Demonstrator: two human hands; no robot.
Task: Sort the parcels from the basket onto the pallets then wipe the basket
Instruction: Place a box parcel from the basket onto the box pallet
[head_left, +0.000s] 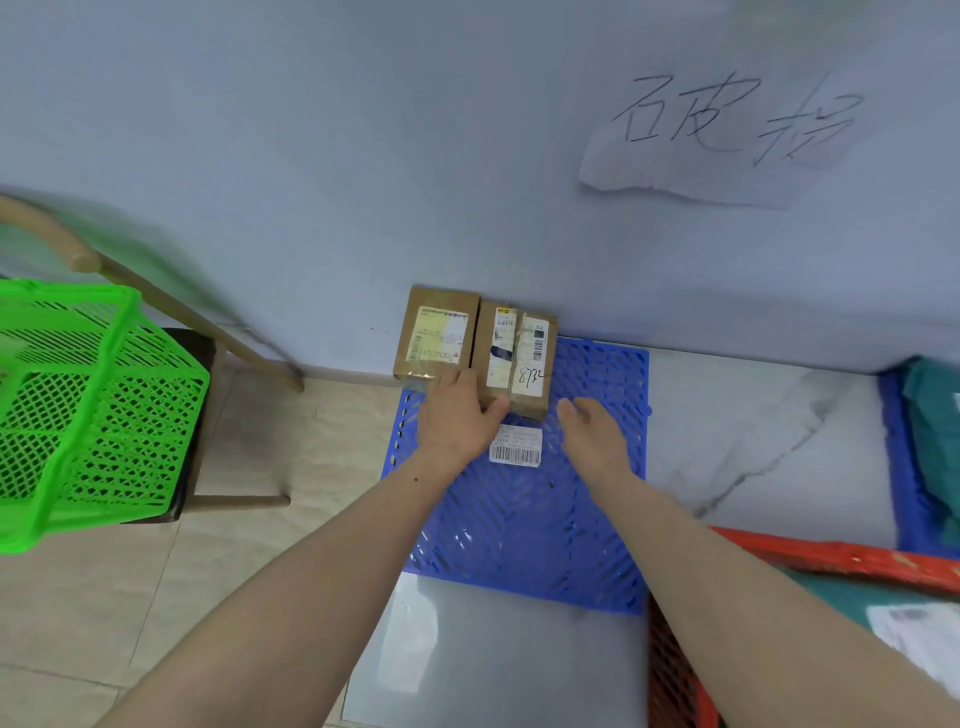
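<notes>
Left hand (460, 415) spread flat against near ends of two cardboard parcels (475, 351), not gripping; probably squaring them side by side against wall (311, 156), leaving room on blue pallet (519, 540). Right hand (589, 428) open, empty, just right of taped parcel (514, 358), not touching. Loose barcode label (516, 445) on grid between the hands. Green basket (88, 410) well off to left of left hand, on stool (195, 415). Red basket (831, 564) below right forearm, parcels likely left inside.
</notes>
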